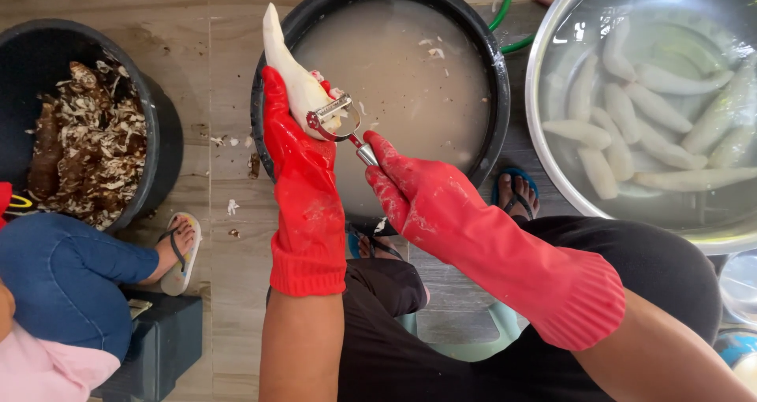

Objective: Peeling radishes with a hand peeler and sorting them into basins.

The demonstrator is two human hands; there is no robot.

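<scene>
You've got one cam only, head-worn, looking almost straight down from above your lap. It faces the floor [236, 276] in front of you, top of frame = away from you. It's close: your forearms enter from the bottom edge, and the gloved hands sit mid-frame, near the lens. The tub [497, 94] is cut off at top, the steel bowl [552, 165] at right, the bucket [162, 134] at left. No 2nd view, so no overlap to compare.

A long, pale white peeled root [290, 71], tapering to a point at its upper end, stands tilted above the rim of a black basin. A small metal peeler with a Y-shaped steel head [335, 122] lies against its lower, thicker part.
</scene>
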